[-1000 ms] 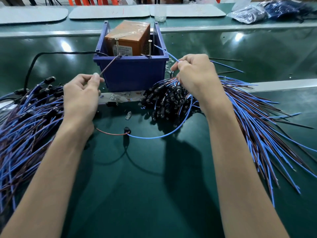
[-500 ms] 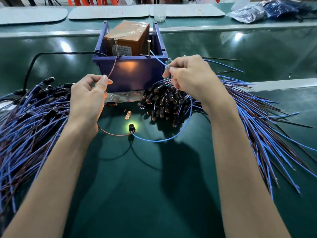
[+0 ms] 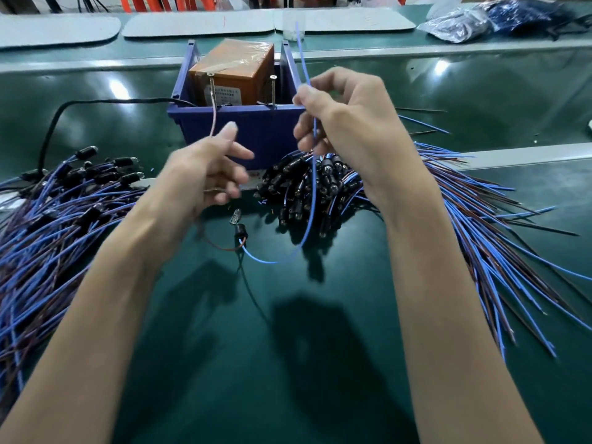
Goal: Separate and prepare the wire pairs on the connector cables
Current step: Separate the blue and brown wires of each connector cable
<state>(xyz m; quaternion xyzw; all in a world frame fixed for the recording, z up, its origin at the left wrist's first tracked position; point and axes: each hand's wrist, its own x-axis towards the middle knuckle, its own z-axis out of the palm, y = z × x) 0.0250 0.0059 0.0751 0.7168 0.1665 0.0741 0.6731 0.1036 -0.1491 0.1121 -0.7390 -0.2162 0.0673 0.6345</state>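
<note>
A small black connector (image 3: pixel 240 230) lies on the green table between my arms, with a brown wire (image 3: pixel 212 116) and a blue wire (image 3: pixel 309 225) spread apart from it. My left hand (image 3: pixel 205 174), blurred and with loosely curled fingers, holds the brown wire, which rises to the left screw (image 3: pixel 210 81) on the blue bin (image 3: pixel 256 129). My right hand (image 3: pixel 349 123) pinches the blue wire, whose free end points straight up past the right screw (image 3: pixel 273 88). The connector's lamp is dark.
An orange box (image 3: pixel 237 68) sits inside the bin. One pile of black connectors (image 3: pixel 307 184) with blue and brown wires fans out to the right, another pile (image 3: pixel 64 213) lies at the left. A tiny loose bulb (image 3: pixel 236 216) lies by the connector. A black cable (image 3: pixel 64 107) runs to the bin.
The blue wire's end has lifted off the right screw and now points up. The connector's lamp, lit half a second ago, is dark. Both hands have risen slightly.
</note>
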